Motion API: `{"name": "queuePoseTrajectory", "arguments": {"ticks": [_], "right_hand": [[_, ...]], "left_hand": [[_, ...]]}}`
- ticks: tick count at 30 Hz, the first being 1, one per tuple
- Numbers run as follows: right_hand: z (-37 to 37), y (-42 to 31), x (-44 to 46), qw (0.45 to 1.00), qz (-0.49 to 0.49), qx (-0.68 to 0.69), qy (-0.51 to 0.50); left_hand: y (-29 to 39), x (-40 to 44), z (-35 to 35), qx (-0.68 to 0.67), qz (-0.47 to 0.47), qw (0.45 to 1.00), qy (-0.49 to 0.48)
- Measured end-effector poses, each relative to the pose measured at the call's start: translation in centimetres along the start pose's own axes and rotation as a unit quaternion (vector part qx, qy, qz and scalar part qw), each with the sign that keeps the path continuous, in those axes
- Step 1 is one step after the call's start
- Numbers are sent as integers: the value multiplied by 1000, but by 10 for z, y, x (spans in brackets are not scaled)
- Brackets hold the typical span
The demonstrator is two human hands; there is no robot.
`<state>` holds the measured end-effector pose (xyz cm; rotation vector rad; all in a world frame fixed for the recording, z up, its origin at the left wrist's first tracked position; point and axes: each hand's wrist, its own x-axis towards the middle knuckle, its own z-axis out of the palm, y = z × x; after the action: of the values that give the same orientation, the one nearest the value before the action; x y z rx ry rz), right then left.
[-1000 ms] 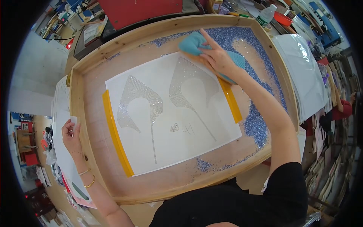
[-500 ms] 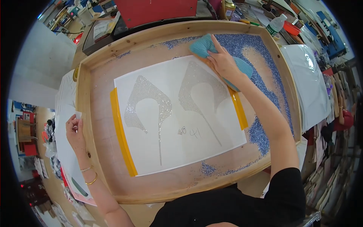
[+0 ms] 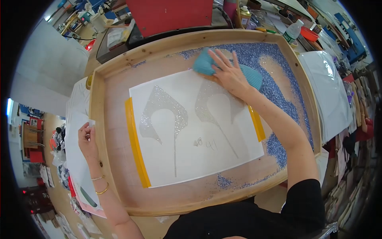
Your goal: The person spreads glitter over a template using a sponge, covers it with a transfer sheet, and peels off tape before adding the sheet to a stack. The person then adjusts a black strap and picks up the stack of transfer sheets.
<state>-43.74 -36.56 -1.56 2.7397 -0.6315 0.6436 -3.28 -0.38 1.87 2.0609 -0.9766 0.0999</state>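
My right hand (image 3: 234,77) lies with fingers spread on a teal ribbed cloth pad (image 3: 252,75), which rests over the top right edge of a white sheet (image 3: 223,163). On the sheet, two high-heel-like shapes are laid out in tiny glittering stones (image 3: 175,113), with handwriting below. Yellow tape strips (image 3: 137,147) run along its left and right sides. My left hand (image 3: 88,141) is closed outside the left wall of the wooden tray (image 3: 96,115), thumb and fingers pinching the corner of a thin whitish sheet (image 3: 92,122).
Loose blue-violet stones (image 3: 274,77) cover the tray's right side, with a small heap (image 3: 223,181) near the front. A red machine (image 3: 171,16) stands behind. Plastic-covered sheets (image 3: 324,91), a bottle (image 3: 293,31) and a red bowl (image 3: 309,34) are at the right.
The camera view has shifted slightly. My right hand and the cloth pad have slid left over the sheet's top edge, and its fingers have spread. The left hand keeps its pinch.
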Motion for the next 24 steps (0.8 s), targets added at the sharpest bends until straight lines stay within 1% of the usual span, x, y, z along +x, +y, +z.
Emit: {"name": "queuePoseTrajectory", "arguments": {"ticks": [1, 3, 4, 5, 8, 11, 12, 15, 18, 21, 24], "right_hand": [[-3, 5, -3, 999, 22, -23, -24], [-6, 17, -11, 991, 100, 48, -70], [-6, 24, -14, 974, 154, 140, -91], [-4, 31, -17, 945, 208, 228, -110], [3, 35, -28, 949, 114, 292, -22], [-17, 6, -21, 984, 31, 161, -61], [-7, 6, -19, 989, 31, 137, -52], [18, 21, -5, 994, 102, 27, -8], [34, 44, -3, 986, 166, -10, -32], [34, 66, -16, 980, 184, -53, -47], [13, 82, -31, 970, 215, -52, -100]], "left_hand": [[0, 1, -2, 3, 3, 1000, 1], [-2, 1, -1, 8, 3, 1000, -3], [-2, 0, -2, 9, 3, 1000, -3], [-2, 1, -1, 10, 5, 1000, -3], [3, 1, -1, 7, -4, 1000, -4], [5, 0, 1, 3, -20, 1000, -4], [7, 0, 0, 3, -23, 1000, -3], [3, 0, 0, -4, -1, 1000, 0], [-2, 0, 1, -11, 23, 1000, 12], [-7, 1, 1, -11, 22, 1000, 15], [1, 0, 0, -5, 12, 1000, 6]]}}
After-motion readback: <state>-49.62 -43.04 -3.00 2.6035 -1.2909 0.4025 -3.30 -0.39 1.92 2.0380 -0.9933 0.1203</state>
